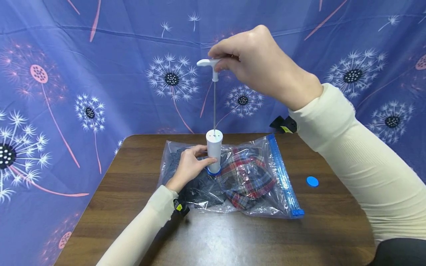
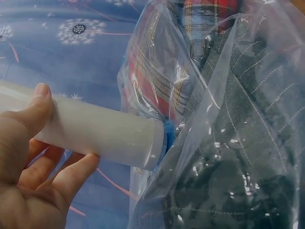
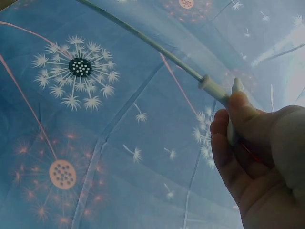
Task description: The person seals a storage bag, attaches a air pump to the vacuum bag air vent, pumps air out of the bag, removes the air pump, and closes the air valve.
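Observation:
A white hand pump (image 1: pixel 214 149) stands upright on the blue valve (image 1: pixel 213 172) of a clear vacuum storage bag (image 1: pixel 199 202). My left hand (image 1: pixel 191 164) holds the pump's barrel (image 2: pixel 105 129) low down, thumb on one side and fingers on the other. High above, my right hand (image 1: pixel 246 55) grips the white T-shaped handle (image 1: pixel 208 62), and the thin metal rod (image 1: pixel 215 107) is drawn far out of the barrel. Inside the bag lie a plaid garment (image 1: pixel 249 173) and dark grey clothing (image 2: pixel 238 143).
A round blue cap (image 1: pixel 312 181) lies on the wooden table (image 1: pixel 110 221), right of the bag. The bag's blue zip edge (image 1: pixel 283 173) runs along its right side, with a slider (image 1: pixel 297 212) at the near corner. Behind the table hangs a blue dandelion-print cloth (image 1: pixel 126 55).

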The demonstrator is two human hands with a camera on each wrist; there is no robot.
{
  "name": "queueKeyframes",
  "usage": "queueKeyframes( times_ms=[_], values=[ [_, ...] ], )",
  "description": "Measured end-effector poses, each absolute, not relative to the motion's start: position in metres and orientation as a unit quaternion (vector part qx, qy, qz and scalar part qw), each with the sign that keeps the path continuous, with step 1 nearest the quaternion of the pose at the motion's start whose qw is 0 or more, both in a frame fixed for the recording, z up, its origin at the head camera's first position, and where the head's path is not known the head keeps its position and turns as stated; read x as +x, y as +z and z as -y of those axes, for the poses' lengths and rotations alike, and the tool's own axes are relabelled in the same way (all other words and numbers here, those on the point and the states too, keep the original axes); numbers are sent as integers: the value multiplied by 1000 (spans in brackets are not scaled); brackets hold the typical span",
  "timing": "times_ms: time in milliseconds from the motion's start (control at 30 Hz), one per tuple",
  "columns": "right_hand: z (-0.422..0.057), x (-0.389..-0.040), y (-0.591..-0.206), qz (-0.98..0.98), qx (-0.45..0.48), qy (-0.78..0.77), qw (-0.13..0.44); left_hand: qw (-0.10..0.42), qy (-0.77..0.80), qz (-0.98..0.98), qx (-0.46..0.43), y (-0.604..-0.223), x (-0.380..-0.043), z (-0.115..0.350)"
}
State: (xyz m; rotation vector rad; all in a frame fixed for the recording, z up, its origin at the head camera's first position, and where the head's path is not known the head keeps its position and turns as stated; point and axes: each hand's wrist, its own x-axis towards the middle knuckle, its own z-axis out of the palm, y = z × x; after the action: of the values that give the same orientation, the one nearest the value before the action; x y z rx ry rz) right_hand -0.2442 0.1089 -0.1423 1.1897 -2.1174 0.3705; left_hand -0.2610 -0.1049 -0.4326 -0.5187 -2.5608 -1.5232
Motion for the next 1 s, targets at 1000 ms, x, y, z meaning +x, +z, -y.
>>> queueKeyframes(
  times_ms=[1000],
  values=[
    [-91,-263,-256,881,441,131,107,62,-505,844,-172,-433,-261,107]
  ],
)
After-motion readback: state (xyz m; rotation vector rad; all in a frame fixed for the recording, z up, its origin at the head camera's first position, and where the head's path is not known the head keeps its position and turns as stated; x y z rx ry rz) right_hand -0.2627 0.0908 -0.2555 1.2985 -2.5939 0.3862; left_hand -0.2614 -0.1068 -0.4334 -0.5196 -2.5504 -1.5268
